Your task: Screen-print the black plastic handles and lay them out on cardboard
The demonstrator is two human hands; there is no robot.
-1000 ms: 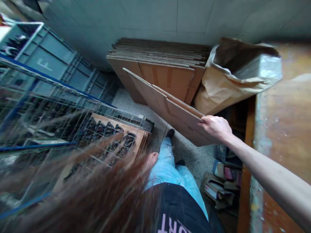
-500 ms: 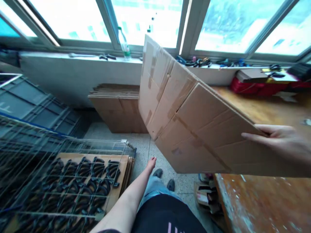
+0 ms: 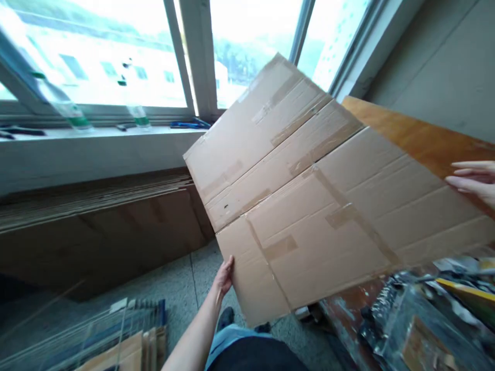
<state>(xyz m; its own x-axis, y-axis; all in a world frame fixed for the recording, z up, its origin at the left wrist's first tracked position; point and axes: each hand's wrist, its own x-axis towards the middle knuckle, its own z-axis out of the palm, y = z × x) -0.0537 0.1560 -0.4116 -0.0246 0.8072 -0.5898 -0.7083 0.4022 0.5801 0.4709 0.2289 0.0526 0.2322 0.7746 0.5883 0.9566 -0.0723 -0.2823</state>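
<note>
One cardboard sheet (image 3: 297, 206) is pinched at its left edge by the left hand (image 3: 224, 276); the right hand (image 3: 479, 185) is held spread just beside it.

Large flat brown cardboard sheet (image 3: 313, 232), centre: matt, creased paper board.
Brown tape strips (image 3: 280, 247) on it: smoother, faintly shiny.
Clear green-labelled bottle (image 3: 79, 121), upper left: smooth, see-through plastic.
Orange-brown tabletop (image 3: 429, 141), right: smooth-looking wood.
Clear crumpled bag (image 3: 444, 314), lower right: glossy plastic film.
Grey speckled floor (image 3: 207, 265), lower centre: hard, stone-like.
</note>
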